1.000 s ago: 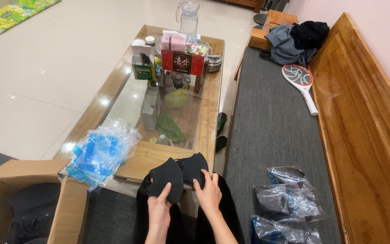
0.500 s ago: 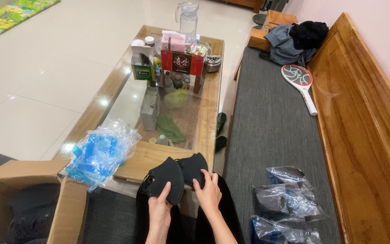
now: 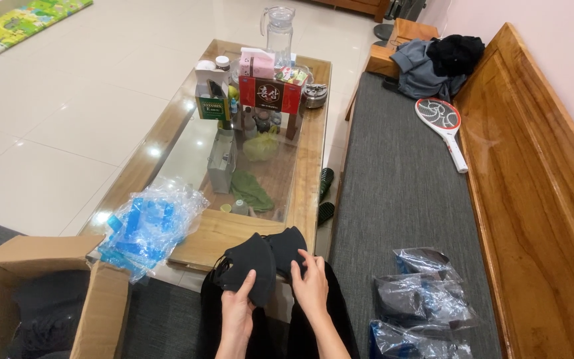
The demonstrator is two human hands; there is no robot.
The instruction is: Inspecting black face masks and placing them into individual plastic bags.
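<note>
— What do the hands have hold of?

— The left hand (image 3: 238,307) is closed around a black face mask (image 3: 250,268), a soft, matte cloth piece with a domed, cupped shape; the fingers lie over its front, and thin ear loops curl out at its left edge. The right hand (image 3: 311,287) rests with its fingers curled on a second black mask (image 3: 286,244) of the same cloth, which lies half tucked behind the first. Both masks sit over the person's lap, just at the near edge of the coffee table (image 3: 224,233).

— And the table itself?

— Long and rectangular, with a warm varnished wooden frame and a glass top that gives a hard shine. On its near left corner lies a crinkled heap of clear plastic bags with blue inside (image 3: 149,225). Farther up stand a red box (image 3: 269,93), a green box (image 3: 212,106) and a clear glass jug (image 3: 279,30).

— What lies around the person?

— To the left, an open brown cardboard box (image 3: 97,312), its flaps dull and stiff. To the right, a grey woven cushion (image 3: 400,186) covers a polished wooden bench (image 3: 533,199); glossy clear packets with dark contents (image 3: 423,299) lie on it near the right hand. Farther along the cushion rests a racket-shaped swatter (image 3: 443,126) with a red rim and white handle, and beyond it a pile of dark clothes (image 3: 436,63).
</note>
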